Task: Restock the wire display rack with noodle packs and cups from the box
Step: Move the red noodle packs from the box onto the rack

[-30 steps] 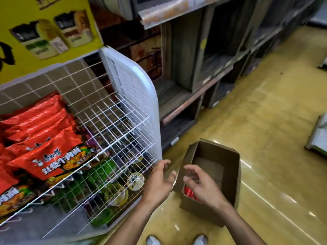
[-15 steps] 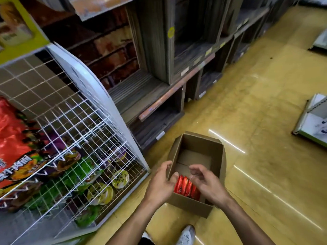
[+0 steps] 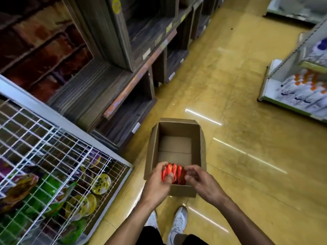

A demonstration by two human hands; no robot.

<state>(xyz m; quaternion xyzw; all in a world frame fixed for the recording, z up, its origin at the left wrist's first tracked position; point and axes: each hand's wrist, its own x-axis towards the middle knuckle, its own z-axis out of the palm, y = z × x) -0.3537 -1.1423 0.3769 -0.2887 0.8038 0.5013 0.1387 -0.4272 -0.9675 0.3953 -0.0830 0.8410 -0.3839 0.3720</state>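
Head view: open cardboard box (image 3: 153,142) on the yellow floor (image 3: 238,124), at 6 o'clock from the frame's centre.
noodle packs (image 3: 175,171): red bundle standing on edge at the box's near end, its 6 o'clock side.
left hand (image 3: 157,185): thumb across the bundle's front, fingers curled over its top, gripping its 9 o'clock edge.
right hand (image 3: 203,183): fingers curled, pinching the bundle's 3 o'clock edge.
wire display rack (image 3: 53,147): white, at 8 o'clock, just beside the box.
cups (image 3: 101,181): yellow-lidded, lying in the rack's lower tier beside green packs (image 3: 44,188).
wooden shelves (image 3: 106,85): dark, at 11 o'clock.
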